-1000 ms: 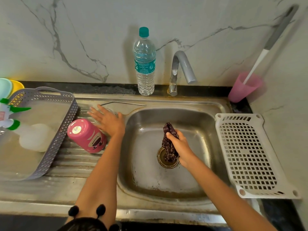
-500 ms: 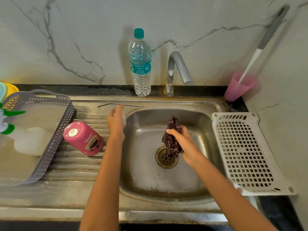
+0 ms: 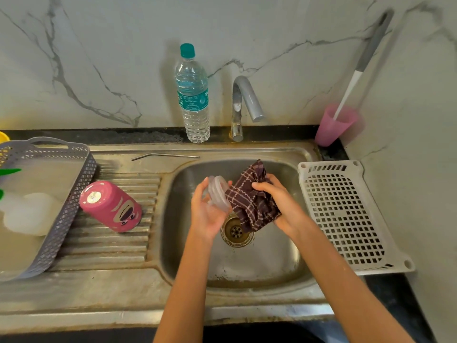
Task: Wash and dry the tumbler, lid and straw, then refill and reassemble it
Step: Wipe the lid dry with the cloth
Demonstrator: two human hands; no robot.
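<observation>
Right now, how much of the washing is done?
Done, apparently: the tumbler lies on its side on the draining board, lid off, with the straw on the ledge behind. In hand: the left hand holds the lid over the sink while the right hand holds the cloth against it. Left: refilling from the capped water bottle and reassembly.

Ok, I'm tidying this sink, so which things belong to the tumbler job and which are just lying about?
Job: lid in the left hand; cloth in the right hand; tumbler, lying on its side; straw; bottle, probably for the refill; sink.
Lying about: grey basket; white rack; pink cup with a brush.
</observation>
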